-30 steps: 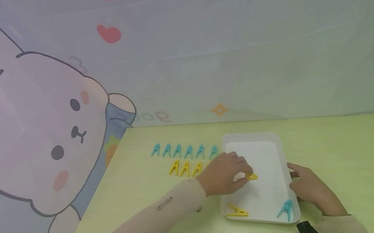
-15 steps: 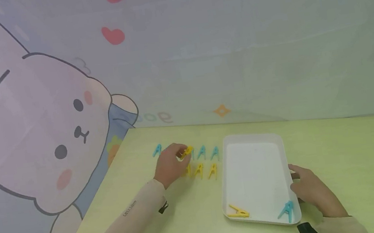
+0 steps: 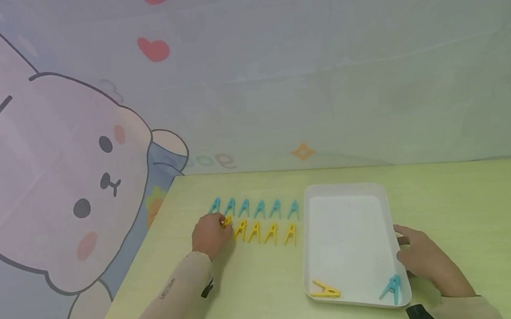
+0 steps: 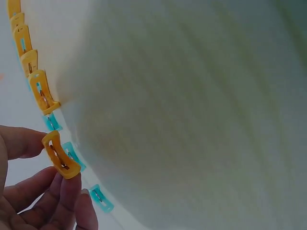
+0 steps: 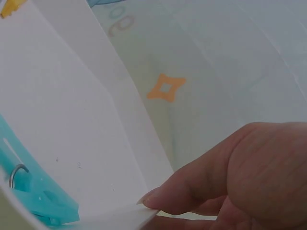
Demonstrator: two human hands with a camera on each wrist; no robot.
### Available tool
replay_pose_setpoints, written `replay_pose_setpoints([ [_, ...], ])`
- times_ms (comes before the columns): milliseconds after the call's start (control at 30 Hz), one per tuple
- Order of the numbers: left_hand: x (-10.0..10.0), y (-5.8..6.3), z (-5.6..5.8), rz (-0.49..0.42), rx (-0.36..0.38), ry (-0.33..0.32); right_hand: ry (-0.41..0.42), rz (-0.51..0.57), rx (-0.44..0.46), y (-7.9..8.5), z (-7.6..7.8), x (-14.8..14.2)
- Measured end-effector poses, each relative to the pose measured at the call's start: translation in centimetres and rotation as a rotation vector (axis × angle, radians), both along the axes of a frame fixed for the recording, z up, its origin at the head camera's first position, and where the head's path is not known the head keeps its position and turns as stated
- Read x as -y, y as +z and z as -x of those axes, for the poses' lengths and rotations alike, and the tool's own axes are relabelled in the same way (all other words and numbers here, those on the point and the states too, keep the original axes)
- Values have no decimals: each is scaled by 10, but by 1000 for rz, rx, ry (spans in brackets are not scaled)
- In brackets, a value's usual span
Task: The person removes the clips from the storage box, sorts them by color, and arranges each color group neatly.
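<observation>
My left hand is at the left end of the clothespin rows. Its thumb and fingers pinch a yellow clothespin, held upright in the left wrist view. Beside it lies a row of several yellow clothespins. Behind that runs a row of several teal clothespins. My right hand grips the right rim of a white tray, thumb on the edge in the right wrist view. Inside the tray's near corners lie one yellow clothespin at left and one teal clothespin at right.
Everything stands on a pale yellow-green table. A cloth backdrop with a printed rabbit hangs right behind its far edge and along the left. Dark bands show at both wrists.
My left hand has left the tray with a yellow clothespin and carried it left, past the yellow row to its far left end. The right hand stays on the tray rim.
</observation>
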State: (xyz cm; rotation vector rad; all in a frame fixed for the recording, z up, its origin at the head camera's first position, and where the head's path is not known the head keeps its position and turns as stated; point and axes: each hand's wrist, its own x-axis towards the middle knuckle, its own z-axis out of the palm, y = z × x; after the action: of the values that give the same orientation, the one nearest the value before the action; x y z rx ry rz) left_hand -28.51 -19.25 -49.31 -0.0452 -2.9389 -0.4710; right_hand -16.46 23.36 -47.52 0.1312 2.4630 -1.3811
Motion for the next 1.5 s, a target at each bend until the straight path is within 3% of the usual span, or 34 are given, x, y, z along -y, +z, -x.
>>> replay_pose_setpoints([
  [367,2,-1,-2,-12,101,19,2,25,-12,-2,1,-1],
  [533,1,4,0,19,56,14,8,17,-13,-2,2,-2],
  [633,-6,11,-3,12,-9,-31,11,-3,-9,-1,2,-1],
  [800,-31,27,-12,-48,-119,-210,13,-21,-7,1,1,0],
  [967,-63,44,-26,-91,-149,-483,4,-6,-2,3,-1,1],
  [1133,-95,56,-44,-71,-36,-757,1,-16,-1,3,-2,1],
  [1267,-118,58,-56,-2,78,-938,2,-16,-5,2,-1,1],
  [1400,-138,56,-67,148,162,-1085,-6,0,5,2,-1,1],
  [1500,-152,53,-74,307,203,-1146,-12,13,10,2,-1,1],
])
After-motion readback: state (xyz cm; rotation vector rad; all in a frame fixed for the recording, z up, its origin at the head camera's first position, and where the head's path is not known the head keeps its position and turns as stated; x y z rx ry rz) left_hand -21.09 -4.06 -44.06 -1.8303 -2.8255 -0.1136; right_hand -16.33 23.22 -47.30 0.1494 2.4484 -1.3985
